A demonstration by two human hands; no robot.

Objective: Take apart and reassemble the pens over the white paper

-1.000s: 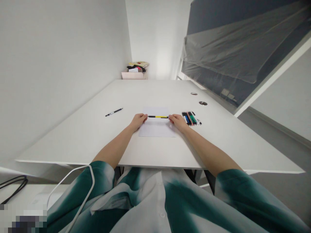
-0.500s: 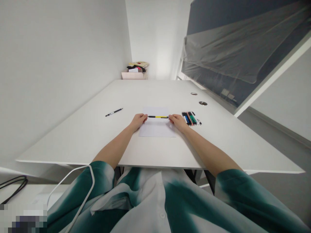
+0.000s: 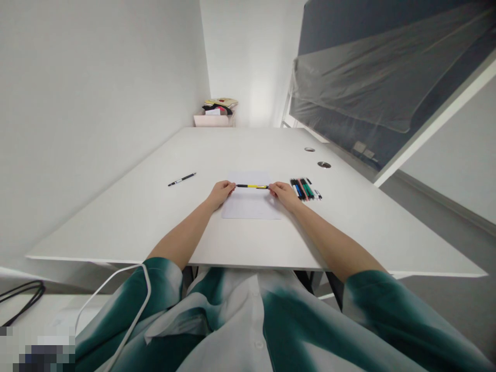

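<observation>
While the left hand and right hand pinch its two ends, a yellow-and-black mechanical pencil runs crosswise hand to hand, over the upper part of a sheet of white paper; right hand's nearer the marker pens

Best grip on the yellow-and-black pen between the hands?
Pinch the yellow-and-black pen at its yellow middle, from above, across the barrel: it is slim and straight, runs level over the sheet of paper, and the left hand and right hand occupy both ends.
</observation>
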